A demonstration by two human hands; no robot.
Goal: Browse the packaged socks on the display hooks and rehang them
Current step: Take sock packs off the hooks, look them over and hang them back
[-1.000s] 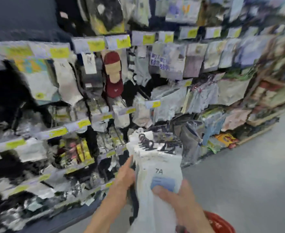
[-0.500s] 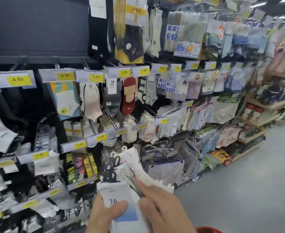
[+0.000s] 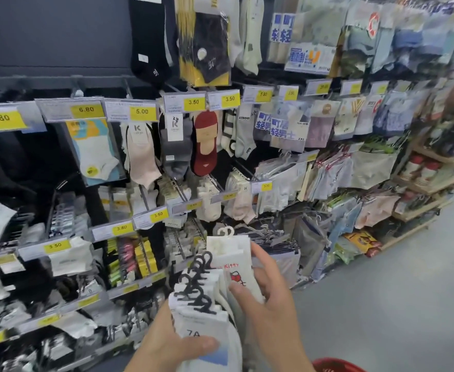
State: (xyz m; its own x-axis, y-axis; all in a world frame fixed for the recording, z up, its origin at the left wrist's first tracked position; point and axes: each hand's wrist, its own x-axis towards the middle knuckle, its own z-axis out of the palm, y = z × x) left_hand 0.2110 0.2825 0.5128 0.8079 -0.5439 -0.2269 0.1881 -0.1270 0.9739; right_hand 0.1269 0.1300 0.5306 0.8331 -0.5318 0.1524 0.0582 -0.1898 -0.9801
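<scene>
The rack point(image 3: 54, 38) is jammed top to bottom: socks point(image 3: 205, 143) hanging edge to edge, price tags point(image 3: 142, 111) sticking out in front, so hardly a gap to reach through. The bundle of packs point(image 3: 201, 318) fills the low middle. Only open room is over the floor point(image 3: 381, 291) on the right, with a basket point(image 3: 335, 365) at the bottom edge.

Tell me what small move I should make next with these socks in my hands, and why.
Probably lift the white sock pair with red Kitty print free with the right hand for a closer look. That hand pinches it apart from the rest, and it stands above the bundle of white socks on black plastic hangers, front card marked 7A, which the left hand grips.
</scene>
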